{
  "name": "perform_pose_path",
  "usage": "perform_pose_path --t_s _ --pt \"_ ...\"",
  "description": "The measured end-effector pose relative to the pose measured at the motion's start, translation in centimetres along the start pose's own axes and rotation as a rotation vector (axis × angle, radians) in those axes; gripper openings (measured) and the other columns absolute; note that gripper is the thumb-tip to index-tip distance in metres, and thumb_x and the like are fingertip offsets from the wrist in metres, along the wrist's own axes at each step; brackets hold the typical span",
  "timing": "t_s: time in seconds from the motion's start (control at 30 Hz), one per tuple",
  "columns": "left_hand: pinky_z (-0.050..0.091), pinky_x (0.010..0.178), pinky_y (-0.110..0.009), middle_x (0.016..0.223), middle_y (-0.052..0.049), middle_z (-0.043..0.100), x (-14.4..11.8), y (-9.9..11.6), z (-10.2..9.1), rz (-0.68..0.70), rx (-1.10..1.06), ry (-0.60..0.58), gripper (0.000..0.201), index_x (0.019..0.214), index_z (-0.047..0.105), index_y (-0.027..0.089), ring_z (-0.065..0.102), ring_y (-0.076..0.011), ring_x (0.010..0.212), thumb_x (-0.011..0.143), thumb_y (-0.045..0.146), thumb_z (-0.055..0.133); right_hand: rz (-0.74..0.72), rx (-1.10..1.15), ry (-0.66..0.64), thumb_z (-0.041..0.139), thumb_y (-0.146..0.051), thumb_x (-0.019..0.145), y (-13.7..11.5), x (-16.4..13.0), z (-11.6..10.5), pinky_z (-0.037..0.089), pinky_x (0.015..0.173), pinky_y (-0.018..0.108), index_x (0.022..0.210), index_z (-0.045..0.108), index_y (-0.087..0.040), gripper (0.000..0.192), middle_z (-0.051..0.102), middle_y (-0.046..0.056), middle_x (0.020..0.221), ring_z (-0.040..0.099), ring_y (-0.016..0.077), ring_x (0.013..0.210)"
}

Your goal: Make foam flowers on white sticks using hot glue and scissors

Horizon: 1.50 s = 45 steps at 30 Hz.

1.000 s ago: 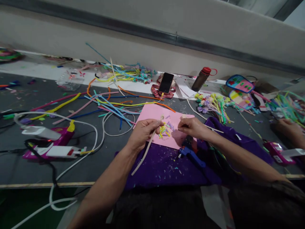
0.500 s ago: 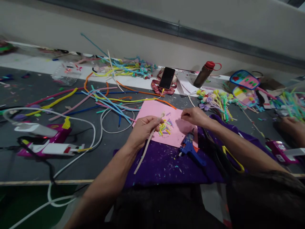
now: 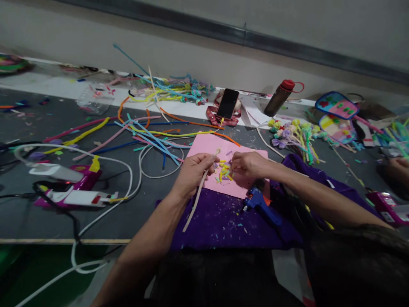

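Observation:
Between the thumb and fingers of my left hand [image 3: 195, 174] is a cream pipe cleaner [image 3: 195, 204], its long end hanging down toward me and its small pale tip showing above the fingers. My right hand [image 3: 251, 164] is bent over the right side of a pile of short yellow, green and purple cut pieces [image 3: 225, 171]. Its fingertips are pinched together by the pile; whether they grip a piece is hidden. The pieces lie on a pink sheet [image 3: 204, 143]. A blue glue gun [image 3: 260, 204] rests at the sheet's lower right corner, on a purple cloth [image 3: 217, 230].
Loose coloured pipe cleaners [image 3: 153, 140] and a magenta power strip [image 3: 81, 183] with white cables lie left. A phone [image 3: 228, 103], a bottle [image 3: 278, 100] and finished pipe cleaner flowers [image 3: 295, 136] stand behind. Another person's hand [image 3: 398, 168] is at far right.
My right hand has moved left and down from the sheet's right edge to the cut pieces. My left hand keeps its hold on the pipe cleaner. The view has shifted slightly.

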<state>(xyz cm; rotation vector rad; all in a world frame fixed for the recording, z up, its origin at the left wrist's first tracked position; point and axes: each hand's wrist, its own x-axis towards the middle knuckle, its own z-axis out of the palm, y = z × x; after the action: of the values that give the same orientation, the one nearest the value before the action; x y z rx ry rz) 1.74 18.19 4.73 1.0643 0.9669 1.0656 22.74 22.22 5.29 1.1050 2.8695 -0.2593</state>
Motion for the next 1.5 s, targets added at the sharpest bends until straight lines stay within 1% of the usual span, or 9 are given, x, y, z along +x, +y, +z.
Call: perform_pose_path --t_s 0.17,0.33,0.4,0.5,0.67,0.9,1.2,1.3,1.5 --pt "0.031 0.048 -0.019 0.052 0.002 0.051 -0.1 0.0 0.1 0.008 -0.008 -0.024 0.026 0.079 0.066 0.014 0.041 -0.0056 0.047 0.075 0.038 0.058 0.165 0.057 0.086 0.053 -0.024 0.077 0.9 -0.4 -0.2 0.029 0.052 0.023 0.075 0.061 -0.018 0.010 0.061 0.003 0.073 0.053 0.0124 0.062" --pt "0.030 0.046 -0.019 0.053 0.003 0.052 0.0 0.0 0.0 -0.005 -0.009 0.010 0.027 0.079 0.066 0.014 0.041 -0.0058 0.046 0.073 0.040 0.060 0.243 0.090 0.198 0.051 -0.017 0.077 0.8 0.7 0.0 0.031 0.054 0.022 0.097 0.058 -0.020 0.021 0.065 0.003 0.082 0.056 0.0137 0.066" --pt "0.030 0.045 -0.019 0.053 0.003 0.052 0.1 0.0 -0.1 -0.005 -0.009 0.031 0.027 0.079 0.066 0.014 0.041 -0.0058 0.045 0.072 0.040 0.061 0.269 0.073 0.220 0.050 -0.017 0.078 0.9 1.1 0.1 0.032 0.055 0.023 0.095 0.060 -0.021 0.020 0.066 0.004 0.085 0.057 0.0150 0.069" --pt "0.031 0.046 -0.019 0.054 0.003 0.053 0.1 0.0 -0.2 0.014 -0.012 0.041 0.026 0.078 0.066 0.015 0.042 -0.0059 0.046 0.072 0.040 0.061 0.242 0.068 0.203 0.048 -0.018 0.080 0.8 1.4 0.1 0.033 0.057 0.023 0.086 0.063 -0.020 0.016 0.066 0.004 0.085 0.058 0.0153 0.071" --pt "0.032 0.046 -0.019 0.053 0.002 0.053 0.1 0.1 -0.2 -0.010 -0.021 0.032 0.025 0.079 0.067 0.015 0.043 -0.0061 0.045 0.072 0.038 0.061 0.066 0.050 0.078 0.052 -0.022 0.078 -0.1 1.4 0.8 0.033 0.058 0.023 0.100 0.063 -0.024 0.025 0.063 0.004 0.096 0.057 0.0141 0.076" --pt "0.034 0.046 -0.018 0.053 0.001 0.053 0.2 0.1 -0.2 -0.036 -0.017 0.032 0.024 0.079 0.067 0.015 0.044 -0.0060 0.046 0.073 0.037 0.061 0.286 -0.017 0.074 0.051 -0.026 0.079 2.0 0.6 0.7 0.029 0.052 0.023 0.087 0.065 -0.021 0.017 0.066 0.004 0.083 0.058 0.0156 0.069" --pt "0.034 0.043 -0.018 0.054 0.003 0.052 0.2 0.1 -0.3 -0.027 -0.032 0.053 0.027 0.078 0.066 0.014 0.044 -0.0050 0.044 0.070 0.040 0.063 0.360 -0.018 0.085 0.051 -0.021 0.078 2.4 -1.6 -0.9 0.030 0.051 0.023 0.084 0.064 -0.020 0.014 0.067 0.004 0.076 0.058 0.0148 0.063" --pt "0.033 0.041 -0.018 0.056 0.003 0.053 0.4 0.0 -0.5 -0.038 -0.015 0.082 0.028 0.078 0.065 0.014 0.044 -0.0047 0.043 0.070 0.040 0.062 0.307 0.041 0.101 0.051 -0.024 0.080 1.4 -1.2 -1.3 0.031 0.052 0.023 0.083 0.065 -0.020 0.014 0.066 0.003 0.071 0.057 0.0144 0.060" --pt "0.034 0.042 -0.016 0.056 0.004 0.053 0.7 -0.3 -0.6 -0.026 -0.033 0.069 0.025 0.078 0.063 0.014 0.045 -0.0041 0.044 0.072 0.038 0.061 -0.094 0.062 0.114 0.048 -0.022 0.083 -1.7 2.1 -0.1 0.029 0.055 0.024 0.093 0.064 -0.021 0.019 0.064 0.004 0.087 0.056 0.0137 0.071"
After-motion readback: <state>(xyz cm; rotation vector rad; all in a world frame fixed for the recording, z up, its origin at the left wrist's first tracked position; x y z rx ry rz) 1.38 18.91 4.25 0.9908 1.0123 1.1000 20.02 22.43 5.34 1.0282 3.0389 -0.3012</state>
